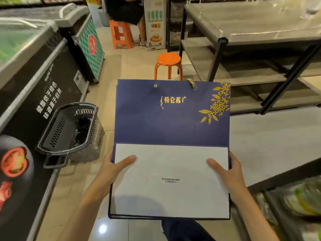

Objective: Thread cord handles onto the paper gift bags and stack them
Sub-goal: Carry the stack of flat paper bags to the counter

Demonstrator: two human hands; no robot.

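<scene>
The hands pinch the near end of the flat gift bag (165,122), left hand (111,169) at 8 o'clock, right hand (231,173) at 4. The bag runs lengthways toward 12; its empty eyelet (155,85) lies at 11, nearer the left hand, and the cord (192,83) at 1.

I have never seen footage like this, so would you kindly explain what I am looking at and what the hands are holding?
No machine here: one camera worn on a person's head looks down at their bare hands. The left hand and right hand pinch a flat navy gift bag by its side edges, thumbs on its folded white bottom panel. More flat bags seem to lie beneath. A gold cord passes through the right eyelet; the left eyelet is bare. On the floor stand a dark basket and an orange stool.
</scene>
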